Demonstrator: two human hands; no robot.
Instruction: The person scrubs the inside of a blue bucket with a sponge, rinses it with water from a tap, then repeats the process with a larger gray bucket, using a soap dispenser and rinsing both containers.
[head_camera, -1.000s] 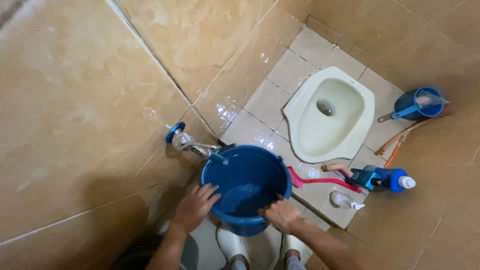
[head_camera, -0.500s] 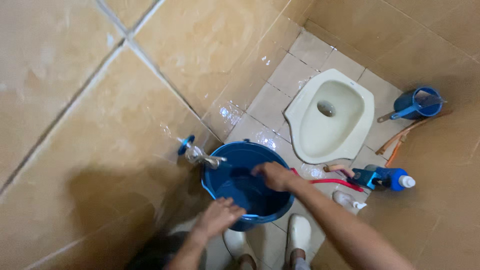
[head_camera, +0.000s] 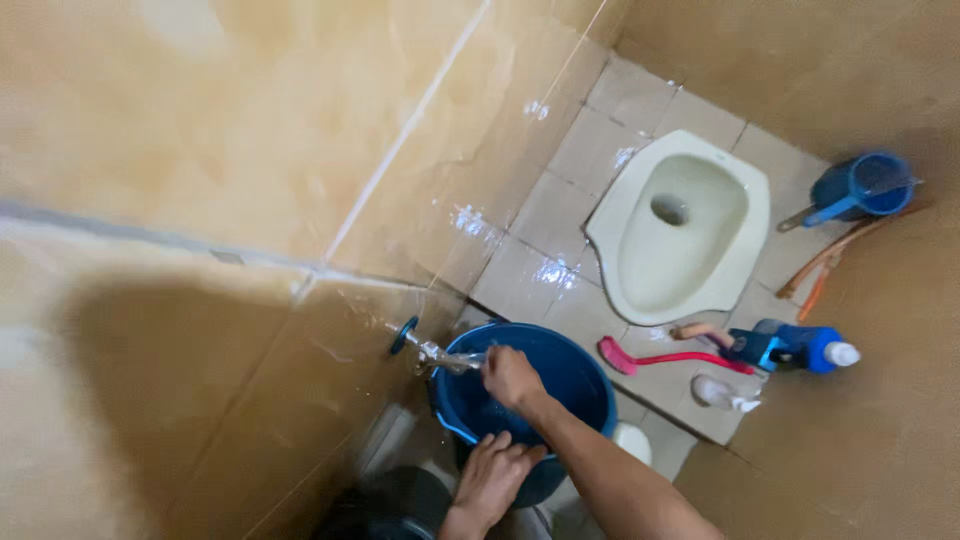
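both hands were busy at the bucket: the left hand (head_camera: 497, 478) was clamped over the near rim of the blue bucket (head_camera: 560, 375), fingers curled down over the edge and pressed on it, and the right hand (head_camera: 511, 376) was up at the tap (head_camera: 440, 355), fingers closed round the spout end where it hangs over the bucket's far rim. couldn't tell from where i stood whether it was actually pinching the nozzle or just cupping it, it was too blurry.

going by size: the tan tiled wall (head_camera: 200, 150) took up the whole left side, wet and shiny near the bottom. the floor tiles (head_camera: 520, 280) were wet too. the cream squat toilet pan (head_camera: 685, 230) sat well apart from the bucket, further back. the bucket itself stood right under the tap, tight against the wall, with the person's feet just beside it. behind it lay a red-handled brush (head_camera: 665, 357), a blue bottle (head_camera: 800, 348) on its side, a small clear bottle (head_camera: 722, 393) and, off in the corner, a blue dipper (head_camera: 858, 187).

my two cents on doing this bit well: that steadying hand on the rim looked like the right call, wet tile plus a plastic bucket slides easily. i'd have kept the bucket centred under the spout so nothing splashed down the wall, and worked the tap gently since it looked a bit loose on the wall.
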